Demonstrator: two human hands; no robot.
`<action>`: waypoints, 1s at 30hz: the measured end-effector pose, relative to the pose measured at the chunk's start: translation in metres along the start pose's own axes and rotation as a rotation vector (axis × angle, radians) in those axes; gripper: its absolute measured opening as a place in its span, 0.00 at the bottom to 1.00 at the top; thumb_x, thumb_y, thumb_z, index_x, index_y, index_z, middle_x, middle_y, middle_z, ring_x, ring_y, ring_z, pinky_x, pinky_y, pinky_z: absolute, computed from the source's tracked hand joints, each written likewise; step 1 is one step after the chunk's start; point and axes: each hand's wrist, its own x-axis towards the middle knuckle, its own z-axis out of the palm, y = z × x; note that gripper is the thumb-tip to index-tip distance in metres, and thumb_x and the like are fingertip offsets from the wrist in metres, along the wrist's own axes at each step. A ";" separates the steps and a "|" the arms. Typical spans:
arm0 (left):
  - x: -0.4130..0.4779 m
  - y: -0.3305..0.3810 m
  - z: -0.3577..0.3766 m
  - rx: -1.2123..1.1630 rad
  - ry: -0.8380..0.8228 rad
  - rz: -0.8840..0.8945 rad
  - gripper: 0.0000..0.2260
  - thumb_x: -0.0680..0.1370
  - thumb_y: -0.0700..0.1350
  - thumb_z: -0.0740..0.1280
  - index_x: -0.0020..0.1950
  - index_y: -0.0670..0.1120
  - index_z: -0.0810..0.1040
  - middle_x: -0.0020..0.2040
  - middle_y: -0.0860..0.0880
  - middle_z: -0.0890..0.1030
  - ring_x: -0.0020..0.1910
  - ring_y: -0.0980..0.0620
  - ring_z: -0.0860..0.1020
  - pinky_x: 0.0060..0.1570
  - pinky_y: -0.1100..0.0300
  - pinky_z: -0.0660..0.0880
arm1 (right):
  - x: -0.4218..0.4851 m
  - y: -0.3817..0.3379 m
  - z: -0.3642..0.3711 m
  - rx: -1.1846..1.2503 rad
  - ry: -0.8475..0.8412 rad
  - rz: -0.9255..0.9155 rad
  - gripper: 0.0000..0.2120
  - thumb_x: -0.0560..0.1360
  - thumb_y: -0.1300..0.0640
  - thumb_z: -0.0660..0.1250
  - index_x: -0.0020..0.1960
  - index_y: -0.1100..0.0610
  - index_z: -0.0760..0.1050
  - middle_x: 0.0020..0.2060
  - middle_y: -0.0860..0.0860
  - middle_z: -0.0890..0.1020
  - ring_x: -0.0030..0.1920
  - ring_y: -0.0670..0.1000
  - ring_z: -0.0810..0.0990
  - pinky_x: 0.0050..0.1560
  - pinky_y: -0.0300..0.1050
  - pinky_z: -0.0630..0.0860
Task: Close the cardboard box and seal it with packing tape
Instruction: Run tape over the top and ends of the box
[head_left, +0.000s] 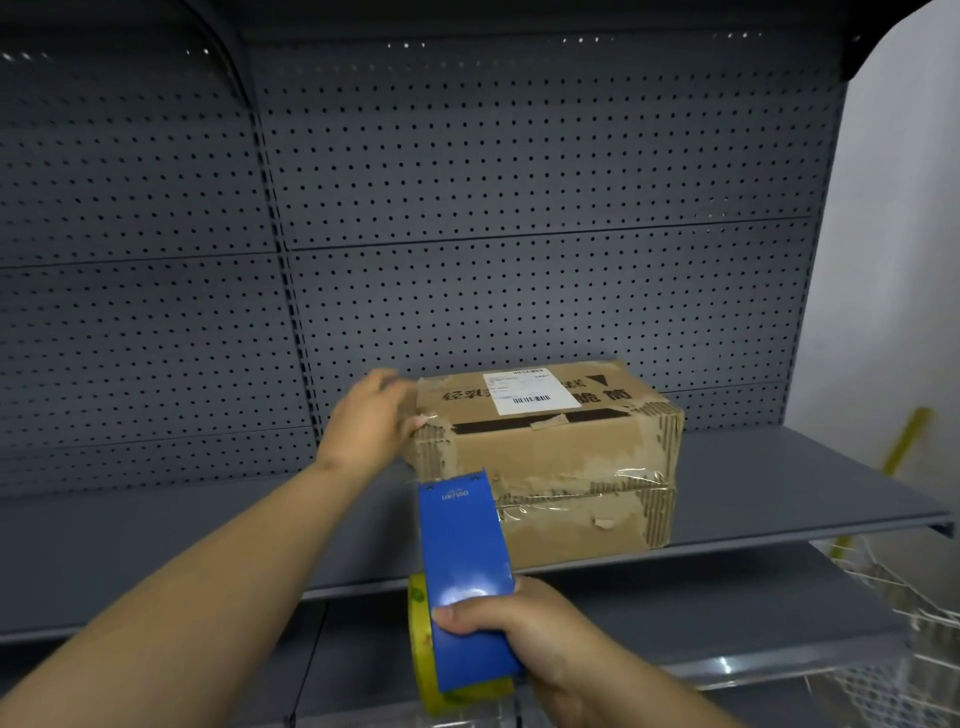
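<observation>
Head cam: L hand (371, 421) flat on cardboard box (545, 457) corner; R hand (519, 631) grip closed round tape dispenser (462, 582).

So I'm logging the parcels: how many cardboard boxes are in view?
1. The cardboard box sits on the grey shelf, with the left hand on its left end. None shows elsewhere; the lower shelves are partly out of view.

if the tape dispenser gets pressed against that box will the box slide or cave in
The cardboard box probably slides easily: it sits on a smooth metal shelf, which may be why the left hand braces its far-left corner. Its edges look worn, with peeled corrugation, so the walls may flex slightly. It is squat, so tipping seems unlikely.
</observation>
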 end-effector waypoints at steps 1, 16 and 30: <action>-0.005 0.001 0.000 -0.003 -0.025 0.111 0.17 0.78 0.53 0.62 0.63 0.47 0.76 0.66 0.46 0.73 0.66 0.47 0.70 0.69 0.55 0.60 | 0.000 0.001 0.000 0.004 -0.004 0.011 0.08 0.62 0.62 0.76 0.41 0.56 0.82 0.36 0.49 0.85 0.39 0.49 0.82 0.40 0.39 0.78; 0.015 0.006 0.011 -0.148 -0.243 0.168 0.20 0.80 0.53 0.57 0.68 0.46 0.72 0.69 0.50 0.72 0.69 0.53 0.68 0.66 0.63 0.59 | 0.008 -0.024 -0.016 0.082 -0.098 -0.035 0.14 0.58 0.57 0.73 0.43 0.55 0.82 0.38 0.50 0.85 0.38 0.48 0.82 0.41 0.39 0.77; 0.132 -0.004 0.016 -0.251 -0.291 0.018 0.23 0.81 0.55 0.53 0.30 0.44 0.64 0.28 0.48 0.67 0.28 0.51 0.65 0.31 0.58 0.60 | 0.086 -0.103 -0.008 0.036 0.046 -0.098 0.10 0.64 0.58 0.73 0.46 0.56 0.81 0.37 0.52 0.84 0.37 0.52 0.82 0.47 0.48 0.79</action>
